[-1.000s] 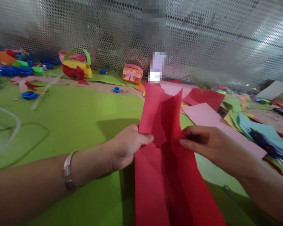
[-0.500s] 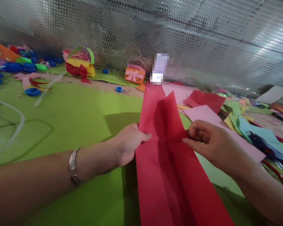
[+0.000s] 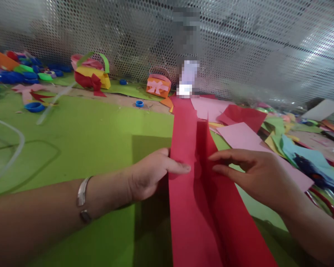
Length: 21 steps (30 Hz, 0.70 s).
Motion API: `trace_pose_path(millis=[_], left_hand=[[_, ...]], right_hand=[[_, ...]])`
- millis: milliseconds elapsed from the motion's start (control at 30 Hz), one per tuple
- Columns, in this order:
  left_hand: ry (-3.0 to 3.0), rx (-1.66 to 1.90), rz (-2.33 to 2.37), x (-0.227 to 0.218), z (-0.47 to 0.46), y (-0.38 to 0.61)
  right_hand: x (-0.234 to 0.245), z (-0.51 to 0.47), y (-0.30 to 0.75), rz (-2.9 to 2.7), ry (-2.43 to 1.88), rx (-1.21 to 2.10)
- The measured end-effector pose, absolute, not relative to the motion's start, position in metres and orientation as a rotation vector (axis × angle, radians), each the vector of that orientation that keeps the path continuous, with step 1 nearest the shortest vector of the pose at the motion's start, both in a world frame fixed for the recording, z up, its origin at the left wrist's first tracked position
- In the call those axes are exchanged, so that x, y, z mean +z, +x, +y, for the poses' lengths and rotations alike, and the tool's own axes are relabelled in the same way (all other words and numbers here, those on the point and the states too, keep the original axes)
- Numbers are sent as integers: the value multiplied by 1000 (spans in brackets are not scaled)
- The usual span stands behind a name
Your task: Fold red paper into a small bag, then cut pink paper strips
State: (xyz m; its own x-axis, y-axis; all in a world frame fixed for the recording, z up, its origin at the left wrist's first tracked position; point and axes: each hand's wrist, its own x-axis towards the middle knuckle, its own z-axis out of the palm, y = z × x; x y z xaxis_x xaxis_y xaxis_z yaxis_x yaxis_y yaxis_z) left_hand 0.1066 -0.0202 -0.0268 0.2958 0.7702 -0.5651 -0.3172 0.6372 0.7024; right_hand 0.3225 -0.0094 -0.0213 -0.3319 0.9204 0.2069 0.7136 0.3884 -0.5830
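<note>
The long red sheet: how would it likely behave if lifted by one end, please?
The long red sheet is probably light, as its edges look thin. It likely bends easily yet keeps a crease, given the fold along its length. It may sag unsupported, being long and narrow.

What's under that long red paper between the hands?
Green surface shows on both sides of the red paper, dark with shadow at its left; whatever lies directly beneath is covered.
</note>
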Motion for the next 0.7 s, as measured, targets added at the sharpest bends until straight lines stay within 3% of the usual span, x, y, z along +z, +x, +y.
trace_pose_path(millis=[467, 700], left_hand=[[448, 828, 1069, -28, -18, 108], [418, 550, 721, -27, -19, 101]], right_hand=[[-13, -9, 326, -2372, -1349, 420], [-16, -10, 327, -2355, -1282, 401]])
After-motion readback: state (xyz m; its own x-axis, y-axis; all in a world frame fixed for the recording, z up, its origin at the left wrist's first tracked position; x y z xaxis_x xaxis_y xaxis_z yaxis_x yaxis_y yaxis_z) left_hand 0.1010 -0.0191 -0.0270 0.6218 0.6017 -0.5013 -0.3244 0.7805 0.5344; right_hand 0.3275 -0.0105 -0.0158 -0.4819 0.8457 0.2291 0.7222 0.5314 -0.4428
